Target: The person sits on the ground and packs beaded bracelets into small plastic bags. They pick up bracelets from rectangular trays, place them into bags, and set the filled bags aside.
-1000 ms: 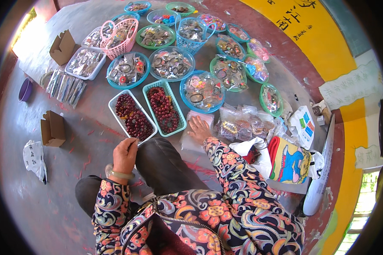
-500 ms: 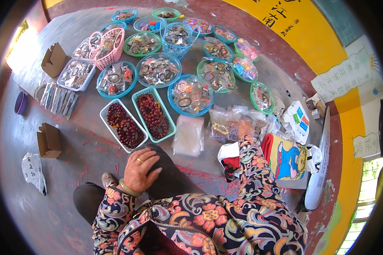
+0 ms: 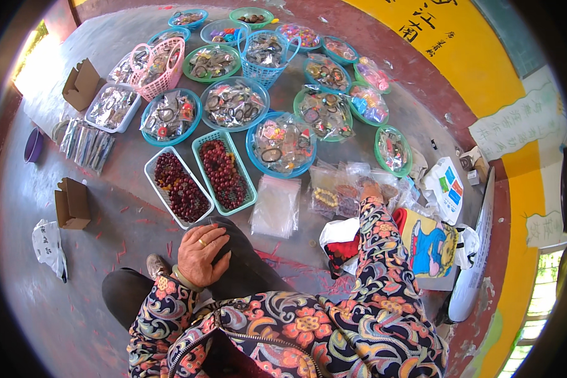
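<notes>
My left hand [image 3: 201,254], a ring on one finger and a bangle at the wrist, lies on my bent knee with its fingers stretched out and nothing in them. Out to the right, my right hand [image 3: 370,189] reaches down among small clear bags of beaded bracelets [image 3: 326,197]. Its fingertips are hidden, so whether it grips a bag does not show. Left of those lies a stack of flat clear plastic bags [image 3: 276,209]. In front of my knee stand a white basket [image 3: 157,189] and a pale green basket [image 3: 252,189], both filled with dark red bead strings.
Several round basins, among them a blue basin [image 3: 253,157], hold bagged bracelets farther off. A pink handled basket [image 3: 181,58] stands there too. Cardboard boxes [image 3: 73,203] are on the left. At right lie a white bag [image 3: 446,189] and a colourful cartoon cloth [image 3: 431,246].
My right hand has shifted slightly among the bagged bracelets, and a yellowish bracelet shows more clearly beside it. My left hand stays on the knee, its fingers a little closer together.
</notes>
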`<control>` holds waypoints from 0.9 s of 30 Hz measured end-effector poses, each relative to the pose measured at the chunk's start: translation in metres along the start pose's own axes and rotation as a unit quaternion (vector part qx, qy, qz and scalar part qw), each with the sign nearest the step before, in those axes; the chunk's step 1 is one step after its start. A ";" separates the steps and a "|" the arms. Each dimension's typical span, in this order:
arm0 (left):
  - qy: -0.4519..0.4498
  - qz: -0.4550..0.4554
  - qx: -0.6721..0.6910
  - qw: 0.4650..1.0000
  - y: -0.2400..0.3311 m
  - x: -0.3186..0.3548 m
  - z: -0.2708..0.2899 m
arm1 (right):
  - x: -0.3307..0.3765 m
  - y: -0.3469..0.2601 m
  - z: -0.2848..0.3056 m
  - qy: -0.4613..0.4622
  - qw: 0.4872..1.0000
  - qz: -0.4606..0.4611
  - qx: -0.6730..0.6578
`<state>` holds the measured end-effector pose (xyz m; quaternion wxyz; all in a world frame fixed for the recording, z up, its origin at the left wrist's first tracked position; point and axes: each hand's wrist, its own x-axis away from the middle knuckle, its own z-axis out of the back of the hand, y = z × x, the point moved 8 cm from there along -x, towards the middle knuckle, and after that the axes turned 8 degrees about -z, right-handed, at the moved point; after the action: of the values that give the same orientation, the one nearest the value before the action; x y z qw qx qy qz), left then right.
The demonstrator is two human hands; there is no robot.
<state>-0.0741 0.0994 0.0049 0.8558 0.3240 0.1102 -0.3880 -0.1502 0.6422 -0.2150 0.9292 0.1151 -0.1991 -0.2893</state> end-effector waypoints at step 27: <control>0.047 -0.025 0.013 0.998 0.002 0.014 0.014 | 0.098 -0.065 0.026 0.154 0.940 0.195 -0.234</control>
<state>-0.0643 0.0836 0.0104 0.8352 0.3501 0.1535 -0.3954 -0.1196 0.5297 -0.1836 0.9874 -0.1035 0.0014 -0.1200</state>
